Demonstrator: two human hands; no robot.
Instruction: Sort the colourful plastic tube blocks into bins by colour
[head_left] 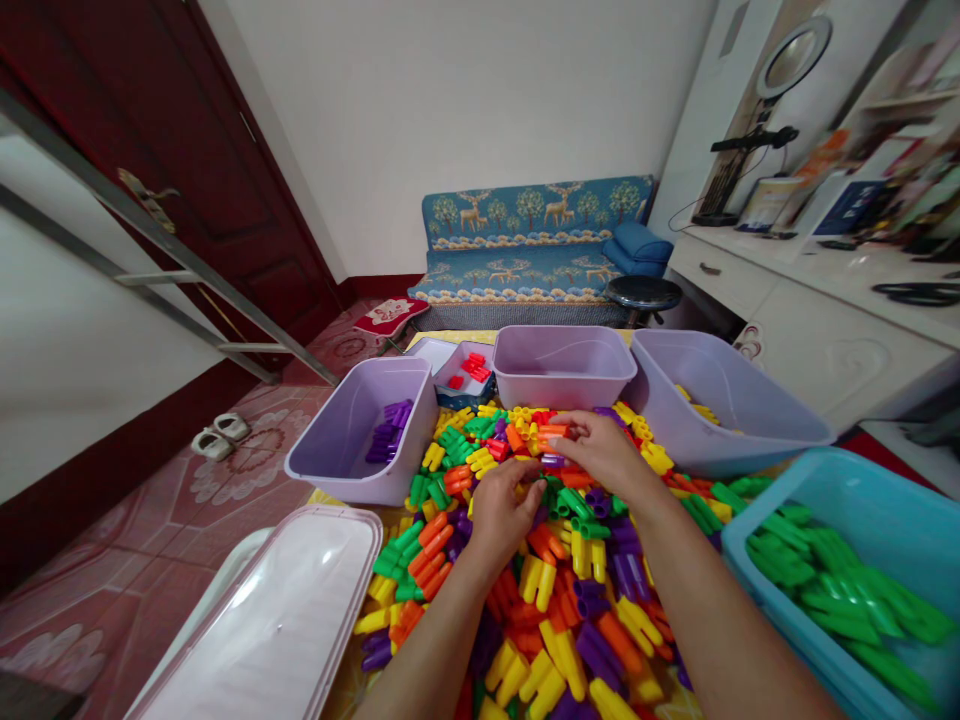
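A dense pile of plastic peg-like building pieces in yellow, green, orange, red and purple [540, 580] covers the table in front of me. My right hand [600, 455] is over the far side of the pile, its fingers closed on an orange plastic piece [553, 434]. Lower and to the left, my left hand [504, 510] is bent over the pieces. Its thumb and curled forefinger stand apart, with no piece visible between them; the other fingers are partly hidden. A purple piece [553, 461] lies between the two hands.
Around the pile stand a lilac bin with purple pieces [360, 480], a middle lilac bin [564, 385], a right lilac bin with yellow pieces [750, 410] and a blue bin of green pieces [832, 480]. A small box [450, 372] holds red pieces. A lid [277, 610] lies left.
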